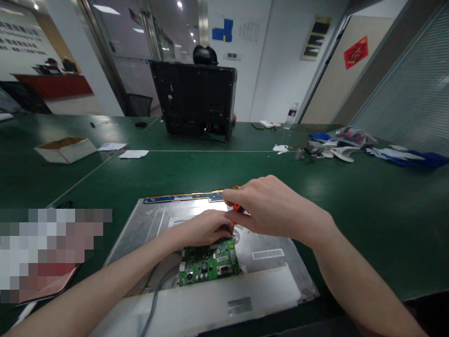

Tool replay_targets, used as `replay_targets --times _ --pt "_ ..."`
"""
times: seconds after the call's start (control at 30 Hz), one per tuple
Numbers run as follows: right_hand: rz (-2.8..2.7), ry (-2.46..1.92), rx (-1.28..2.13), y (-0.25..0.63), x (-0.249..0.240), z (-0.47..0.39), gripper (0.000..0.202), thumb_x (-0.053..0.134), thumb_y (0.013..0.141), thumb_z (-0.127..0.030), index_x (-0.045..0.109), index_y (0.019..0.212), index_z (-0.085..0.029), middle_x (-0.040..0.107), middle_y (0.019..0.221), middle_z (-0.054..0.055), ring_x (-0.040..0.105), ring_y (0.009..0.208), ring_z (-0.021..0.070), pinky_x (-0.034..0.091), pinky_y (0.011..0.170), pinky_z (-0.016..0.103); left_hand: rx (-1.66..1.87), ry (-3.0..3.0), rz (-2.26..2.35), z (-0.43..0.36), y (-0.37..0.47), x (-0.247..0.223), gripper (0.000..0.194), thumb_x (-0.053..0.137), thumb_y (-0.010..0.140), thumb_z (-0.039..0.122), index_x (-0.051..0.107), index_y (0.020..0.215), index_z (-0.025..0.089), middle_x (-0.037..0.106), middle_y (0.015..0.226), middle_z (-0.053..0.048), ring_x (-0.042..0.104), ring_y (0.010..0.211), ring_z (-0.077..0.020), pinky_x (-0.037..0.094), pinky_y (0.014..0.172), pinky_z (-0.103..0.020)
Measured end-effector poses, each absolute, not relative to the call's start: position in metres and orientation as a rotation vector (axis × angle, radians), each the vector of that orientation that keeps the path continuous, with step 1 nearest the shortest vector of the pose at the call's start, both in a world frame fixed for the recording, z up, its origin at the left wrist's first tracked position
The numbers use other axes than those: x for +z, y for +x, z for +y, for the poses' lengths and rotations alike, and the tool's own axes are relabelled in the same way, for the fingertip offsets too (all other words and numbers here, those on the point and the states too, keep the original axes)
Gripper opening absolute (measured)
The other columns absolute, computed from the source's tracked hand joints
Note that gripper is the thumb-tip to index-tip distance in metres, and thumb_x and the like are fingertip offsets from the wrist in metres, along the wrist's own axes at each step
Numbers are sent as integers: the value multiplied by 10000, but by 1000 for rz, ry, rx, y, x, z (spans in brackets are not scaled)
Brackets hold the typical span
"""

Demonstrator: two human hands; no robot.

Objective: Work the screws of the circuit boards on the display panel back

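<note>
Nearest the lens, a pale rectangular plastic strip [224, 304] lies along the front edge of a flat metal display panel [273, 255] with a dull, brushed silver back, resting on the green matte worktop [351, 196]. A grey cable [156, 292] curves under the left forearm toward a small green circuit board [209, 263], rectangular and studded with connectors and white labels, sitting on the panel just below both hands. The left hand [201, 228] lies palm down with its fingers curled at the board's upper edge; whether its grip is closed on anything cannot be told. Just right of it and touching, the right hand [270, 206] is clamped around an orange-handled screwdriver [237, 207], whose dark tip points down at the board's top right corner. Beyond the grips, a narrow blue strip with gold edging [182, 197] runs along the panel's far side. Farther off stands a black boxy monitor shell [194, 100]; left of it an open cardboard box [66, 149]; right of it crumpled gloves [403, 155].
</note>
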State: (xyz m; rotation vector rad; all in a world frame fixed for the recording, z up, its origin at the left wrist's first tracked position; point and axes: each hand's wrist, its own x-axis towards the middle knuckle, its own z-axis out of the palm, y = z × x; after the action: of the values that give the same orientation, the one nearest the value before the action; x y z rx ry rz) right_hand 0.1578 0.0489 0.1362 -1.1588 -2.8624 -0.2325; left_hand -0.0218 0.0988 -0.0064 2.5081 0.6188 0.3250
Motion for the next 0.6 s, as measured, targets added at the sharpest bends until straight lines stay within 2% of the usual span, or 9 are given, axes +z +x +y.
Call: replay_targets --times 0.17,0.3,0.6 --pt "-2865 -1130 -142 158 137 47 134 524 853 -236 530 983 -204 694 826 21 621 660 171 207 506 279 332 2472 613 99 -23 -10 122 608 874 151 674 975 167 708 974 -51 653 878 -218 483 750 -287" --pt "-2864 -1147 -150 159 137 47 116 517 870 -271 527 967 -209 690 795 20 619 651 175 208 510 278 320 2491 632 99 -23 -9 113 612 872 164 670 969 169 710 956 -52 655 873 -230 478 747 -295" --pt "-2865 -1133 -174 158 136 48 83 513 863 -235 536 937 -207 682 773 14 591 611 153 197 502 271 332 2495 610 100 -23 -11 129 612 868 159 672 982 173 707 966 -52 651 873 -219 483 754 -294"
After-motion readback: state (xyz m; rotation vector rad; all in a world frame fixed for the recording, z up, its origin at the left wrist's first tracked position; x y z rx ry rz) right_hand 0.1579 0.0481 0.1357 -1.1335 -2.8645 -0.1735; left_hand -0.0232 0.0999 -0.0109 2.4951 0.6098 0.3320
